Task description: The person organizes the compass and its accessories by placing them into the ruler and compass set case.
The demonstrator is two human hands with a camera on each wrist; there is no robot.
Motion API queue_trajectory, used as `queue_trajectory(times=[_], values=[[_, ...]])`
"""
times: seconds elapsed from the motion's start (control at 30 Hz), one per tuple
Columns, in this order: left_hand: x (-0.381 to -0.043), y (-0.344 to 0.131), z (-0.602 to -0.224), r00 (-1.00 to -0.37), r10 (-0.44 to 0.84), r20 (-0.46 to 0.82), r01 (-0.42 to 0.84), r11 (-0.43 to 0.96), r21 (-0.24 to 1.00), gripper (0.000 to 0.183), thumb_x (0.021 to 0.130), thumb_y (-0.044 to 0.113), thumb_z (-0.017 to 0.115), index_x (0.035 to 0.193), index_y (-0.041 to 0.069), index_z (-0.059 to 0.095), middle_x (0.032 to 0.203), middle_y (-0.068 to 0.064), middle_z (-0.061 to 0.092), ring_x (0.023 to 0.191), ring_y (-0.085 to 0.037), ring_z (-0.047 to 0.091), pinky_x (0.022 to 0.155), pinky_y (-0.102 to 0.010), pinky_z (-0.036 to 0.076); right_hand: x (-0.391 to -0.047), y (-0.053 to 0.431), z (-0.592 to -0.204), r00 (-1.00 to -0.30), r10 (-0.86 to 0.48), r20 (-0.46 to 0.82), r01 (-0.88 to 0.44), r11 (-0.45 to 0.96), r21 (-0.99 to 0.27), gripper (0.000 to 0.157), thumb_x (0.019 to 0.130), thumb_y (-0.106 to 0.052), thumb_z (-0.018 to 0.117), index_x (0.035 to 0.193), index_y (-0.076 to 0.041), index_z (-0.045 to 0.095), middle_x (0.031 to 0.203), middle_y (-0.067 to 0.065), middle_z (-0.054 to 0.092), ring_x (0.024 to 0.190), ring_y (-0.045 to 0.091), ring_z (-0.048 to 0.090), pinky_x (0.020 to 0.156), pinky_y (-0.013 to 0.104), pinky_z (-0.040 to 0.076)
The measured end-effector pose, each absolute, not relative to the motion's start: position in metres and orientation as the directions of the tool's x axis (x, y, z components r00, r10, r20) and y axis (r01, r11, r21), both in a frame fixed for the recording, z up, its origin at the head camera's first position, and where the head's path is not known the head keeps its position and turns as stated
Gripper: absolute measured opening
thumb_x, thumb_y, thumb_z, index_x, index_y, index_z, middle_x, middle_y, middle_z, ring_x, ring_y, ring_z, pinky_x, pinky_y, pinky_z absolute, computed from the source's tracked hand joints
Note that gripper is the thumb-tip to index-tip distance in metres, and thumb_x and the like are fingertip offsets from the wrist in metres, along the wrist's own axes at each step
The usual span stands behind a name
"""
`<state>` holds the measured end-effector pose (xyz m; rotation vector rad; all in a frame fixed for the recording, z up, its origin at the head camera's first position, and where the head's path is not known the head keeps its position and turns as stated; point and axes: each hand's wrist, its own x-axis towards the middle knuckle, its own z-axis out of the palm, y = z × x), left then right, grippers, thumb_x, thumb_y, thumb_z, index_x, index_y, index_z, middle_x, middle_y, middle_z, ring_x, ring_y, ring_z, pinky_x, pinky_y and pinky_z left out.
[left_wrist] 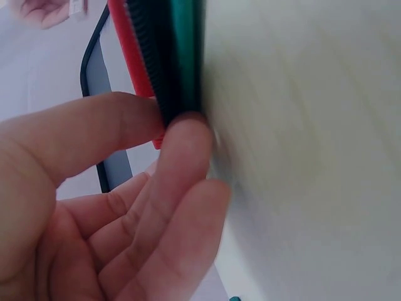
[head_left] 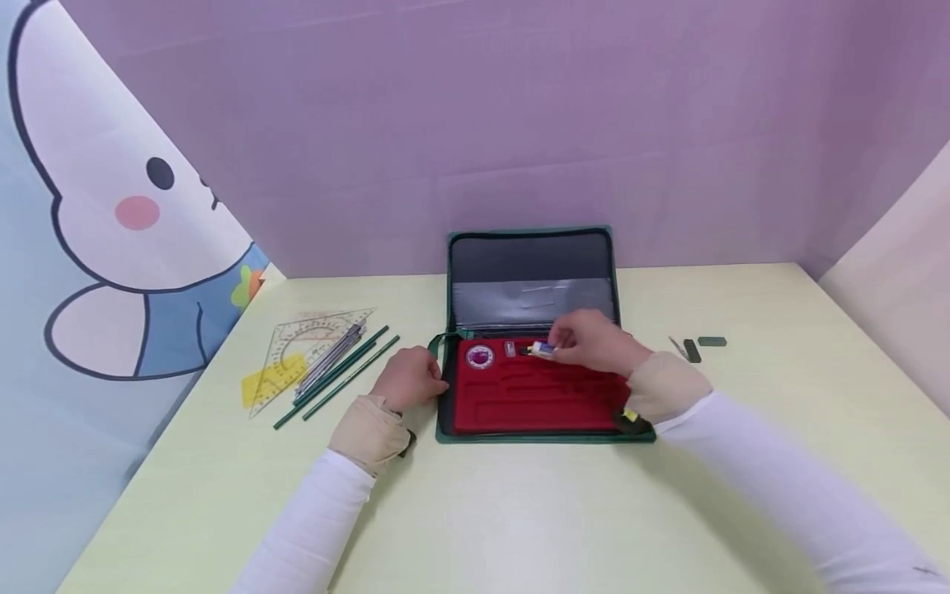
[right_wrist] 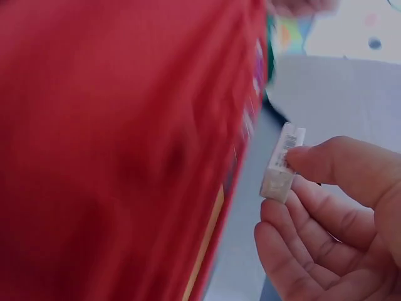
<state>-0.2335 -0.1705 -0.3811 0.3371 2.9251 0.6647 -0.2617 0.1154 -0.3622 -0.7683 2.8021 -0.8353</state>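
Note:
A green zip case lies unfolded on the table, its dark lid raised at the back. In it sits a red moulded tray with shaped hollows. My left hand pinches the case's left edge, thumb on the zip side and fingertips on the green outside. My right hand holds a small white eraser with a barcode sleeve between thumb and fingers, over the tray's back row. A round purple-and-white piece and a small sharpener sit in that row.
To the left lie clear set squares, a yellow piece, silver pencils and several green pencils. On the right are a small dark piece and a flat green piece. A purple cloth hangs behind the table.

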Motion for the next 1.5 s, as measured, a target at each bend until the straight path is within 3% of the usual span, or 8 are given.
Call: queue_trajectory(times=[0.3, 0.57, 0.87, 1.13, 1.33, 1.5], values=[[-0.233, -0.169, -0.380, -0.969, 0.233, -0.078, 0.178, 0.886, 0.428, 0.020, 0.078, 0.014, 0.073, 0.061, 0.007, 0.062, 0.051, 0.001, 0.056, 0.053, -0.015, 0.053, 0.053, -0.027, 0.041, -0.249, 0.058, -0.369, -0.798, -0.592, -0.114, -0.445, 0.706, -0.551, 0.011, 0.081, -0.011, 0.073, 0.087, -0.011, 0.064, 0.087, -0.001, 0.063, 0.077, 0.013, 0.057, 0.072, 0.025, 0.051], [-0.234, -0.169, -0.380, -0.971, 0.219, -0.090, 0.161, 0.889, 0.429, 0.020, 0.078, 0.014, 0.073, 0.062, 0.007, 0.063, 0.052, 0.001, 0.056, 0.052, -0.015, 0.053, 0.052, -0.026, 0.041, -0.245, 0.037, -0.368, -0.773, -0.623, -0.120, -0.467, 0.687, -0.556, 0.018, 0.079, -0.011, 0.075, 0.093, -0.011, 0.064, 0.091, -0.001, 0.063, 0.080, 0.013, 0.056, 0.074, 0.024, 0.051], [-0.234, -0.169, -0.382, -0.972, 0.216, -0.097, 0.154, 0.888, 0.434, 0.019, 0.077, 0.014, 0.074, 0.063, 0.007, 0.064, 0.052, 0.001, 0.057, 0.052, -0.015, 0.054, 0.053, -0.026, 0.042, -0.239, 0.028, -0.368, -0.758, -0.641, -0.122, -0.491, 0.683, -0.540, 0.020, 0.079, -0.010, 0.075, 0.095, -0.009, 0.065, 0.091, 0.000, 0.064, 0.080, 0.013, 0.056, 0.074, 0.024, 0.051], [-0.235, -0.169, -0.382, -0.970, 0.221, -0.098, 0.158, 0.886, 0.435, 0.019, 0.078, 0.014, 0.073, 0.064, 0.007, 0.064, 0.053, 0.001, 0.056, 0.052, -0.014, 0.053, 0.052, -0.026, 0.041, -0.238, 0.025, -0.371, -0.787, -0.601, -0.138, -0.462, 0.723, -0.513, 0.022, 0.078, -0.012, 0.076, 0.096, -0.012, 0.065, 0.095, -0.001, 0.065, 0.084, 0.013, 0.057, 0.077, 0.025, 0.051], [-0.236, -0.170, -0.381, -0.969, 0.226, -0.101, 0.163, 0.889, 0.428, 0.017, 0.078, 0.015, 0.073, 0.065, 0.007, 0.065, 0.053, 0.000, 0.057, 0.053, -0.014, 0.053, 0.051, -0.026, 0.041, -0.235, 0.027, -0.372, -0.773, -0.628, -0.088, -0.520, 0.707, -0.479, 0.022, 0.079, -0.013, 0.076, 0.100, -0.010, 0.068, 0.095, 0.000, 0.066, 0.083, 0.013, 0.056, 0.076, 0.025, 0.051], [-0.235, -0.170, -0.380, -0.970, 0.216, -0.115, 0.147, 0.891, 0.430, 0.017, 0.079, 0.015, 0.073, 0.066, 0.007, 0.065, 0.054, 0.000, 0.058, 0.053, -0.014, 0.053, 0.051, -0.026, 0.040, -0.229, 0.037, -0.370, -0.747, -0.661, -0.072, -0.572, 0.694, -0.438, 0.035, 0.080, -0.019, 0.076, 0.112, -0.010, 0.066, 0.105, 0.001, 0.065, 0.092, 0.013, 0.056, 0.082, 0.026, 0.050]])
